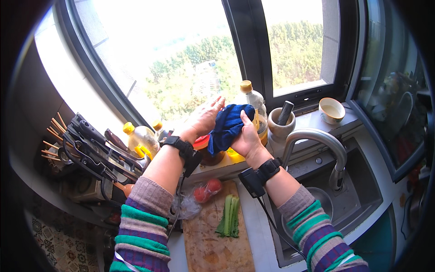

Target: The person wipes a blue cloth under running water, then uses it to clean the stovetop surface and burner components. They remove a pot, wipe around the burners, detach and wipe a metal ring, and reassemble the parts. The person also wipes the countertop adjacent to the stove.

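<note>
My right hand grips a dark blue cloth, thumb on top, above the window sill. Stretched out flat at the cloth's left edge, my left hand has straight fingers and grips nothing; whether its palm touches the cloth is hard to tell. Partly hidden behind the cloth are a red-lidded jar and a plastic bottle with a yellow cap. Below my hands lies a wooden cutting board, bearing cut green leafy stalks. Red tomatoes in clear plastic rest at its far end.
A stone mortar with a dark pestle and a bowl of liquid stand on the sill. At right, a curved faucet overhangs the sink. Left are a knife rack, chopsticks and an oil bottle.
</note>
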